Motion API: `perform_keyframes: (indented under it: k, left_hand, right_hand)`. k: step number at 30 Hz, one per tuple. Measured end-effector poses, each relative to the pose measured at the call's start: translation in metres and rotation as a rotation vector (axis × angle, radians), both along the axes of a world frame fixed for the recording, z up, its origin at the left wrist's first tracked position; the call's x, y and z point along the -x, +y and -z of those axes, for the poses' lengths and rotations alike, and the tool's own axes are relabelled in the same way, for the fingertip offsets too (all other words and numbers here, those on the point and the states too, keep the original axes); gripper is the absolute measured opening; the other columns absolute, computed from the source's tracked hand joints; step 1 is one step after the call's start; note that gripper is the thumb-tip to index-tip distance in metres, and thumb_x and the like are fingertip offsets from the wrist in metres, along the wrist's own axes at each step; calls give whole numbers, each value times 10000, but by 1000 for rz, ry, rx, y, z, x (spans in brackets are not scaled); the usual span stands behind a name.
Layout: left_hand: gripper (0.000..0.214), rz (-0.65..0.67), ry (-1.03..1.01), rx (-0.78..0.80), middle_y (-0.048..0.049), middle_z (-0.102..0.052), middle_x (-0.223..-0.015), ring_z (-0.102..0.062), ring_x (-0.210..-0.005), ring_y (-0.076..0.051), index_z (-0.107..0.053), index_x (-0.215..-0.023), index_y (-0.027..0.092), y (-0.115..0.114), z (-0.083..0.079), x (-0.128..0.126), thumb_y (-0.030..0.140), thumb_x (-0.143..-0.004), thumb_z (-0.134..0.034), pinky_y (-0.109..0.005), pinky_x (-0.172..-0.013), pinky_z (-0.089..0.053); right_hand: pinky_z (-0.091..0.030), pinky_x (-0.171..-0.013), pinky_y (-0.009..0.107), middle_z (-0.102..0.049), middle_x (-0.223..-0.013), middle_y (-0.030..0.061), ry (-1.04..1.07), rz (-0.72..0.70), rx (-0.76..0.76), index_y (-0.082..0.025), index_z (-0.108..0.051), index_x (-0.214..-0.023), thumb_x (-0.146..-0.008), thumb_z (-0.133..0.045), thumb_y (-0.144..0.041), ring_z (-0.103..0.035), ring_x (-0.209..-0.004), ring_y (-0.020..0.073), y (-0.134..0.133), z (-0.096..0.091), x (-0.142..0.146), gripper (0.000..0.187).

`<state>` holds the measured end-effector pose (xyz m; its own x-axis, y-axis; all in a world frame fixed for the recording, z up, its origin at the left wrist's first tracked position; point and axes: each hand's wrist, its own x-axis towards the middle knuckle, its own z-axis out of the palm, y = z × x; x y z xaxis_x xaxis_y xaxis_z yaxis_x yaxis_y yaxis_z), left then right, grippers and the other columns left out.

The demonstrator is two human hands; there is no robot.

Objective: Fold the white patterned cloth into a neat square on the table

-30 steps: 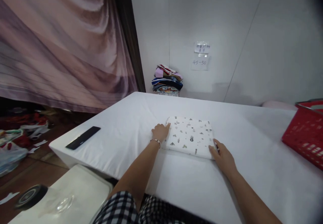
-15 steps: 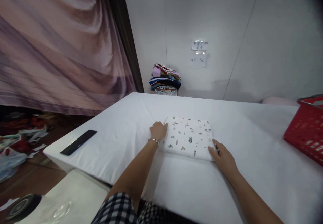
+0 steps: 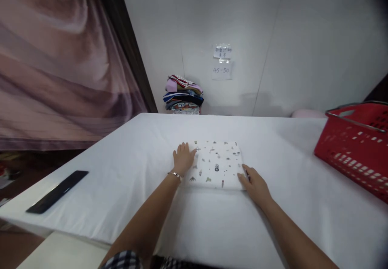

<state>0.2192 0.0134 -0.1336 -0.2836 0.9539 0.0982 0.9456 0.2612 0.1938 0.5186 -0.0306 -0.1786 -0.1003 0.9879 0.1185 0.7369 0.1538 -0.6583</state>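
Note:
A folded white cloth [image 3: 212, 166] printed with small plants and figures lies flat on the white-covered table [image 3: 127, 172]. My left hand [image 3: 183, 158], a bracelet at its wrist, rests at the cloth's left edge with fingers stretched out and the thumb on the fabric. On the opposite side, my right hand [image 3: 257, 186] has its thumb and index finger closed on the cloth's right edge. A small dark spot shows between those fingers, too small to name. The remaining right fingers are hidden below the hand.
A red plastic basket [image 3: 348, 139] with a metal handle stands on the right. At the left edge lies a long black flat strip [image 3: 57, 191]. Behind the table is a pile of folded fabrics [image 3: 183, 97]; paper signs [image 3: 222, 70] hang on the wall. A pink curtain [image 3: 54, 66] covers the left.
The view has turned right, so more of the basket shows and the table's contents appear shifted left. My left fingers are more spread out; both hands stay at the cloth's edges.

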Motion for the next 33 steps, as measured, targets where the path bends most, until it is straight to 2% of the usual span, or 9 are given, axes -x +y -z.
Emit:
perform_keyframes:
  k: [4,8,12,17,20,23,25,30,33]
  left_hand:
    - [602,196,100,18,-98,-229,-1538,-139,-1425,-265,-330,-1426,171,-1,15,-3,503,-929,-261,-484,-1136,-117]
    - [638,192,66,102,-88,-204,-1545,-113,-1432,-268,-318,-1436,167,6,28,4,532,-917,-255,-519,-1130,-133]
    - [644,193,28,112,-88,-204,-1544,-116,-1432,-269,-316,-1436,171,9,22,6,542,-915,-245,-538,-1122,-158]
    - [649,265,55,-9,-106,-262,-1523,-153,-1425,-270,-344,-1423,158,-13,11,3,554,-915,-268,-517,-1139,-136]
    - [637,357,114,-74,-124,-306,-1501,-189,-1416,-276,-385,-1403,145,-31,18,3,545,-916,-295,-498,-1145,-139]
    - [616,362,101,-34,-138,-344,-1480,-225,-1403,-287,-419,-1382,144,-40,27,5,532,-914,-317,-491,-1130,-198]
    - [616,351,100,-33,-138,-350,-1477,-226,-1403,-290,-425,-1379,144,-41,31,4,532,-912,-323,-488,-1129,-205]
    - [635,352,127,-58,-135,-361,-1474,-222,-1404,-288,-425,-1379,136,-40,32,2,548,-911,-306,-481,-1135,-192]
    - [655,349,133,-54,-132,-354,-1479,-218,-1406,-283,-406,-1390,132,-40,33,2,562,-911,-284,-477,-1136,-181]
  right_hand:
    - [-451,-734,319,-604,-922,36,-23,-3,-13,-214,-507,-1286,-874,-382,-519,-566,-774,189,-1,-5,2,528]
    - [-447,-728,316,-600,-937,37,-32,-15,-3,-210,-504,-1292,-880,-373,-520,-567,-776,186,-3,-7,2,532]
    - [-442,-723,315,-602,-968,46,-32,-15,4,-197,-497,-1302,-879,-377,-514,-567,-778,182,-3,-7,2,542]
    - [-444,-730,318,-601,-945,46,-38,-12,1,-196,-506,-1293,-879,-377,-497,-569,-782,187,-1,-8,1,528]
    - [-454,-738,320,-609,-965,49,-48,-15,-2,-200,-510,-1293,-876,-384,-512,-577,-795,191,-1,-7,1,536]
    - [-473,-755,332,-618,-995,60,-76,-25,7,-191,-509,-1292,-882,-374,-530,-591,-819,199,-2,-6,-1,550]
    - [-477,-811,352,-609,-1099,90,-116,-19,-39,-180,-509,-1291,-889,-368,-514,-593,-935,225,-3,-7,-1,542]
    - [-315,-1066,416,-417,-1419,159,-234,-124,-338,-124,-469,-1336,-899,-385,-460,-347,-1328,280,0,-34,19,558]
    - [-210,-1120,430,-300,-1505,124,-306,-268,-363,-136,-391,-1401,-909,-363,-500,-195,-1406,259,18,-58,46,613]
